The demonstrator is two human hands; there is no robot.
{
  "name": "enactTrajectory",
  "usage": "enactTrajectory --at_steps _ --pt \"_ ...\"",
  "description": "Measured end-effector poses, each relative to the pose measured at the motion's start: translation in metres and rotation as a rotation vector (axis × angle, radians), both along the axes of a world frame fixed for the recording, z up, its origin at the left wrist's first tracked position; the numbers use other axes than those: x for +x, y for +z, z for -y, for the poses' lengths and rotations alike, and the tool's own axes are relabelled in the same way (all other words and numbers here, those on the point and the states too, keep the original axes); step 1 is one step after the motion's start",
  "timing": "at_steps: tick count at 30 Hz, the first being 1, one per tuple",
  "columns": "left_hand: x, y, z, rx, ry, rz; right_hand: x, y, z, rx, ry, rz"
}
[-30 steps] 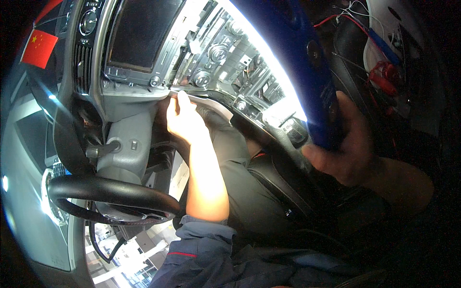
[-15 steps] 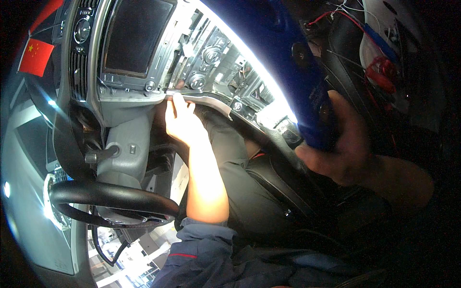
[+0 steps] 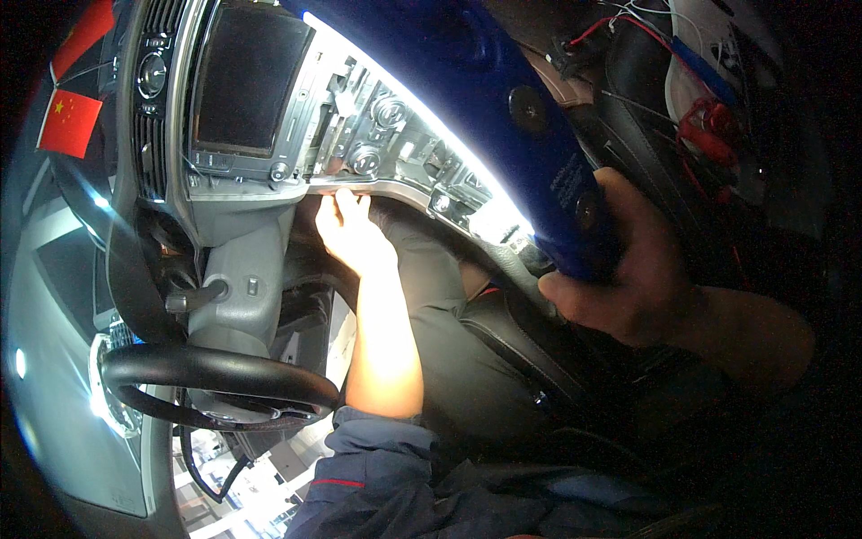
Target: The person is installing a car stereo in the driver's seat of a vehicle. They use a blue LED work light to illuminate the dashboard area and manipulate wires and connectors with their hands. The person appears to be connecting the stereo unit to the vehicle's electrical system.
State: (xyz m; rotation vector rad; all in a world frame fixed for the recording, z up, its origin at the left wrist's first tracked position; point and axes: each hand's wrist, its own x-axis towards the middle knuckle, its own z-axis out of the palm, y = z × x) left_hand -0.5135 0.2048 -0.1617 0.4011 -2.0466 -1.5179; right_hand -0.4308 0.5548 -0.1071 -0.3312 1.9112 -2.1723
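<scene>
My left hand [image 3: 357, 241] reaches up to the lower edge of the centre console. Its fingers are bent closely around a light trim strip [image 3: 400, 189] there, with the tips pressed on the edge; glare washes out part of the hand. In my right hand [image 3: 628, 283] is a large blue work light [image 3: 489, 90], its lit strip facing the console. The fingers wrap round its lower end. Beside the left fingertips are a round knob [image 3: 365, 159] and the opened-up console, with brackets and inner parts bare under the bright light.
A dark display screen [image 3: 242, 81] sits left of the opened console. The steering wheel [image 3: 220, 377] and grey column cover [image 3: 242, 287] lie left of my forearm. A small red flag [image 3: 70, 124] hangs at far left. Red wires [image 3: 709, 126] lie at upper right.
The work light has shifted left and slightly down over the console. My left hand has moved a little down and right along the trim strip edge. The whole view has shifted slightly.
</scene>
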Motion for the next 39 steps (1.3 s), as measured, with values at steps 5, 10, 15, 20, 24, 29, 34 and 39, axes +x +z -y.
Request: enactTrajectory --at_steps 5,10,15,20,24,29,34,39 --pt "0.002 -0.001 0.005 0.082 -0.037 0.074 0.0 0.0 0.0 0.011 0.016 -0.003" --pt "0.007 -0.009 -0.009 -0.074 -0.042 0.279 -0.001 -0.001 0.002 -0.018 0.023 0.038" --pt "0.011 -0.022 -0.031 -0.407 -0.042 0.436 -0.002 -0.004 0.002 -0.015 0.039 0.024" --pt "0.009 -0.018 -0.035 -0.496 0.049 0.579 -0.002 -0.004 0.001 -0.001 0.028 -0.01" --pt "0.011 -0.01 -0.038 -0.51 0.038 0.506 -0.002 -0.003 0.001 -0.007 0.023 -0.002" --pt "0.014 -0.007 -0.034 -0.578 0.015 0.547 -0.003 -0.004 0.0 0.04 0.027 -0.011" --pt "0.012 -0.015 -0.026 -0.481 -0.037 0.497 -0.009 -0.01 -0.001 0.027 0.069 -0.149" --pt "0.022 -0.015 -0.022 -0.433 -0.043 0.505 -0.017 -0.012 -0.007 0.005 0.055 -0.239"
